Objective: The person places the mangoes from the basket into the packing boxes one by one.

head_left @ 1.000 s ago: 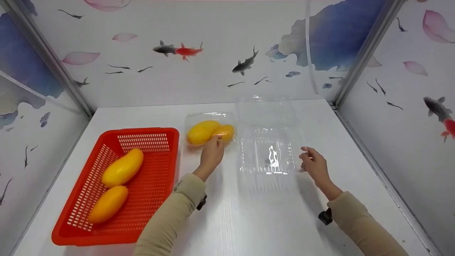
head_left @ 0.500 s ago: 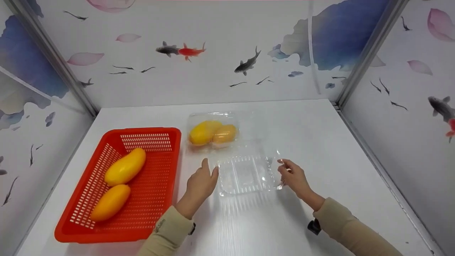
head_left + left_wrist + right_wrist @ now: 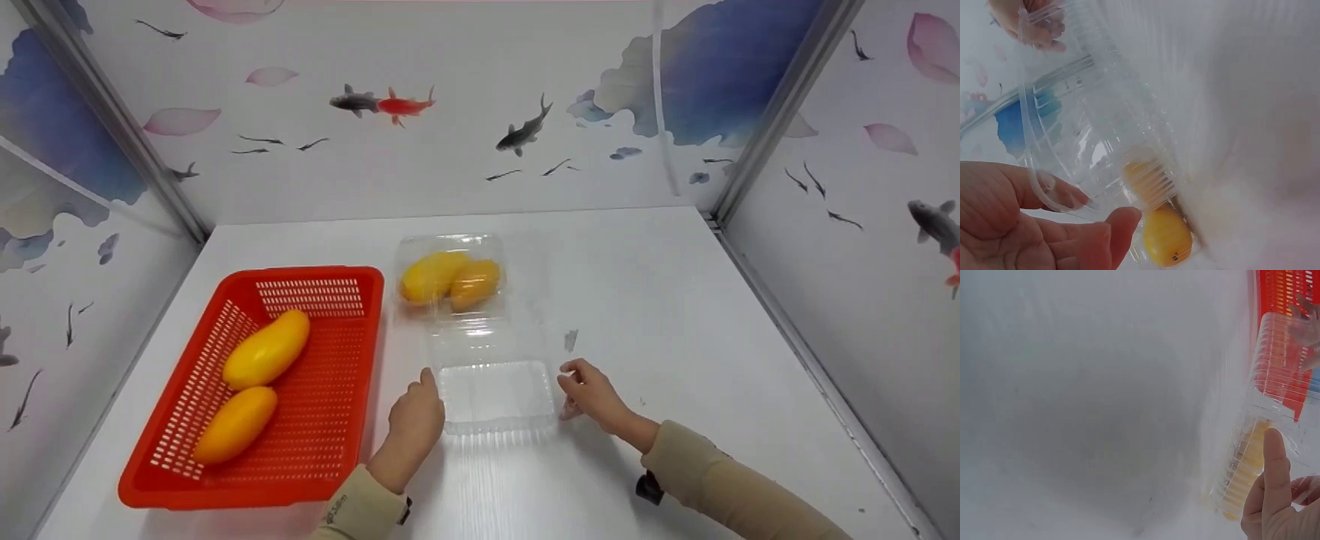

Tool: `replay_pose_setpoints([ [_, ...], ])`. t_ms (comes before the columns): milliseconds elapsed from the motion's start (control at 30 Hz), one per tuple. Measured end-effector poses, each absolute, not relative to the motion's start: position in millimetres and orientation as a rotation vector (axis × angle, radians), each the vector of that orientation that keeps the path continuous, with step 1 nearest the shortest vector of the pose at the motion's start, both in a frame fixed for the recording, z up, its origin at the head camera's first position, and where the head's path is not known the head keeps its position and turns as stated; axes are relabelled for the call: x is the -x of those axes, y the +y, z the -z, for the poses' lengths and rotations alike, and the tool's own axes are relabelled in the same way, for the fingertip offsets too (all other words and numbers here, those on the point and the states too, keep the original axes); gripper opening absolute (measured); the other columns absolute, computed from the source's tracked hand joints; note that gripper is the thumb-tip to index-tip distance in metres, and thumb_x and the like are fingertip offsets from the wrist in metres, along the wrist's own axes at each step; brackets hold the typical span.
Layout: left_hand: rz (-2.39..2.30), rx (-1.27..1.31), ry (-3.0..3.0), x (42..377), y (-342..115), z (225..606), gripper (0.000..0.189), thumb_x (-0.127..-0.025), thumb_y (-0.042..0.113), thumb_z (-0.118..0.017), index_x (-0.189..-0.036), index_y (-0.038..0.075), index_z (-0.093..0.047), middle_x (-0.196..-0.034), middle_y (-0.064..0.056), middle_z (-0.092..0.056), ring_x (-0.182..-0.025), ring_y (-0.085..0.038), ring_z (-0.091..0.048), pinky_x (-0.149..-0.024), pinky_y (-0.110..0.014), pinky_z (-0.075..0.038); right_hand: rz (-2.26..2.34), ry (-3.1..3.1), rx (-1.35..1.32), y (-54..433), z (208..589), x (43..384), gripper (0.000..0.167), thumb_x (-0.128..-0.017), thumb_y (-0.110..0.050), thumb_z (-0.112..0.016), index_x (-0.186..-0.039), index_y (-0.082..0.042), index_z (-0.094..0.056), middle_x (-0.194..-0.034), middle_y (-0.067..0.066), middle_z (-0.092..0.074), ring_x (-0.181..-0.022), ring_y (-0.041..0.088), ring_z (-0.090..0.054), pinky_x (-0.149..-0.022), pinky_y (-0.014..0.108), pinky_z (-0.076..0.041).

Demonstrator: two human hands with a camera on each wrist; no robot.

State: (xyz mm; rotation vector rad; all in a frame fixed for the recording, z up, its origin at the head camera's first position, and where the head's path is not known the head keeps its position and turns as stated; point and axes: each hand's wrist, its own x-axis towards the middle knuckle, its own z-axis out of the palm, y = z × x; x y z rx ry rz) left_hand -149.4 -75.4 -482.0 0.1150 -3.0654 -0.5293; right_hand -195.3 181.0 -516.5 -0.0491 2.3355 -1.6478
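An open clear plastic clamshell box [image 3: 495,397] lies on the white table between my hands, its lid [image 3: 480,339] folded back away from me. My left hand [image 3: 417,416] holds its left rim, with the thumb [image 3: 1067,194] on one side of the plastic and the fingers [image 3: 1124,225] curled opposite. At the right side, my right hand [image 3: 596,394] pinches the edge; one finger [image 3: 1275,461] lies along the wall. Just behind stands a second clear clamshell box [image 3: 450,241] containing two yellow mangoes [image 3: 475,283].
A red perforated plastic basket [image 3: 367,352] stands on the left with two more mangoes [image 3: 266,350] inside. White panels printed with fish [image 3: 405,105] enclose the table [image 3: 675,300] at the back and sides.
My left hand has left the mango box and come to the open box's left rim. My right hand has brought the open box left and nearer to me.
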Motion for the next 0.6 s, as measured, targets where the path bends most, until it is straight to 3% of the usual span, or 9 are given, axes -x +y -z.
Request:
replay_pose_setpoints([
  [333,0.337,-0.184,-2.946,142.0,-79.1,492.9,0.031,-0.084,-0.006,-0.051,-0.114,-0.013,-0.052,-0.08,-0.025,-0.058,-0.068,-0.034,-0.063,-0.059,-0.04,-0.054,1.68,2.171,0.008,164.8,521.4,192.2,0.014,-0.095,-0.016,-0.046,-0.095,-0.003,-0.041,-0.07,0.003,-0.044,-0.057,0.012,-0.048,-0.054,0.027,-0.051],
  [600,0.278,-0.22,-2.895,136.7,-80.7,494.2,0.03,-0.082,-0.006,-0.054,-0.111,-0.014,-0.054,-0.08,-0.024,-0.058,-0.068,-0.032,-0.062,-0.059,-0.039,-0.054,1.648,2.185,0.014,158.2,523.4,194.7,0.015,-0.095,-0.018,-0.047,-0.096,-0.003,-0.042,-0.07,0.002,-0.044,-0.058,0.011,-0.048,-0.05,0.024,-0.049],
])
